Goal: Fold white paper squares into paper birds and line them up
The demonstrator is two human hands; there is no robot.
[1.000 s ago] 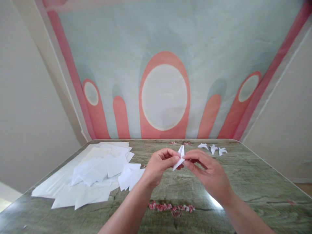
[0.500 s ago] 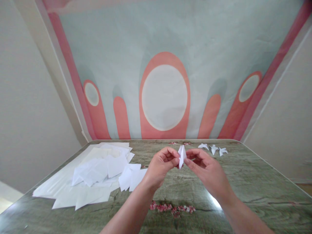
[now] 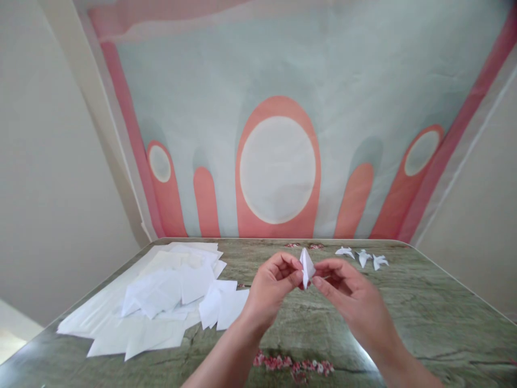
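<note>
A small folded piece of white paper (image 3: 307,268), pointed at the top, is held upright above the table between my hands. My left hand (image 3: 278,280) pinches its left side between thumb and fingers. At its right edge, the thumb and fingertips of my right hand (image 3: 347,291) close on the paper. Its lower edge is partly hidden by my fingertips. Beyond my right hand, three folded paper birds (image 3: 363,258) lie in a row near the far edge.
On the left of the wood-patterned table (image 3: 424,323) is a spread of large white sheets (image 3: 100,307). Smaller paper squares (image 3: 161,288) lie on top, with a few more squares (image 3: 222,304) beside my left wrist. A wall with a painted pattern (image 3: 278,167) rises behind the table.
My view has tilted and shifted slightly, so everything sits a little lower and further right. The folded paper has turned in my fingers and shows a broader face.
</note>
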